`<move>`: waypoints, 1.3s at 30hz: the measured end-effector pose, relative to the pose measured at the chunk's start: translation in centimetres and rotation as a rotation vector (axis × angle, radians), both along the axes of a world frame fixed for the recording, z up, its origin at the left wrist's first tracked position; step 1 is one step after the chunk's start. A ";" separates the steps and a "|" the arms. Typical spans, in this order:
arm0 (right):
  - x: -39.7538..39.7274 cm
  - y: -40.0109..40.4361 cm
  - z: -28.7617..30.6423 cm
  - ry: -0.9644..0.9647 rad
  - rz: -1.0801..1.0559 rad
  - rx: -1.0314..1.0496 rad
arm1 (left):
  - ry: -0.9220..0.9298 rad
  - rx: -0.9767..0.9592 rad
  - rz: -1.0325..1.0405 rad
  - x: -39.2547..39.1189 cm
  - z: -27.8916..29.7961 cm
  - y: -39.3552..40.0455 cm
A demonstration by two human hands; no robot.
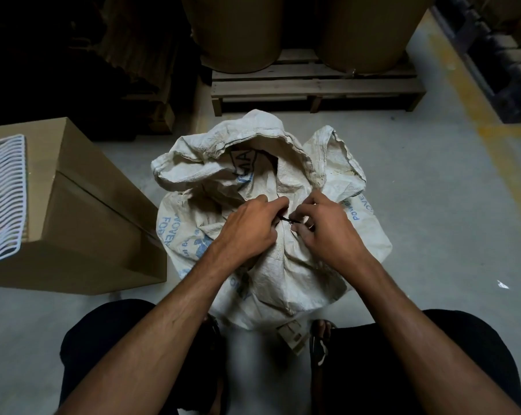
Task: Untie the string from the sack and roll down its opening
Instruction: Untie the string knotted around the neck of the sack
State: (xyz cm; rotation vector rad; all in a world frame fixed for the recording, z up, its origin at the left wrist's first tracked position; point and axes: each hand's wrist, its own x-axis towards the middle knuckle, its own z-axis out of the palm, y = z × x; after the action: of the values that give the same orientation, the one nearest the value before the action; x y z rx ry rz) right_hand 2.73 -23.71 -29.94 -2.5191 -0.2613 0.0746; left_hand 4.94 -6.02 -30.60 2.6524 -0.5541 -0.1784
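A white woven sack (265, 271) with blue print stands on the concrete floor between my knees. Its neck is gathered at the middle, and the loose top fabric flares out behind it. A thin dark string (287, 219) circles the gathered neck; only a short piece shows between my fingers. My left hand (247, 227) pinches the string from the left, fingers curled. On the other side, my right hand (325, 229) grips the string's other end with fingertips bent inward. Both hands rest against the sack's neck.
A large cardboard box (82, 211) stands to the left with a white wire rack (3, 199) on top. A wooden pallet (316, 85) bearing two brown drums (238, 28) lies just behind the sack. A yellow floor line (492, 136) runs at the right.
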 end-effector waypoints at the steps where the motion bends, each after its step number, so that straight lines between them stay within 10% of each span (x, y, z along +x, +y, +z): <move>1: 0.0 0.1 -0.1 -0.003 -0.013 -0.001 | 0.007 -0.004 0.003 0.1 0.0 0.0; 21: -0.1 1.3 -0.8 0.095 -0.041 -0.038 | -0.050 0.007 0.064 -0.3 -0.9 -1.2; 39: 0.2 1.2 -0.2 -0.072 -0.064 0.158 | 0.503 -0.479 0.407 1.3 0.5 -0.3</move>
State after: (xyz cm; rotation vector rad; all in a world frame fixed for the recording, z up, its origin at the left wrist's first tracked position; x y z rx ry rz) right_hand 2.89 -22.54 -30.18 -2.3732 -0.2074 -0.0603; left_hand 6.26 -6.29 -30.13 2.0817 0.1033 -0.4991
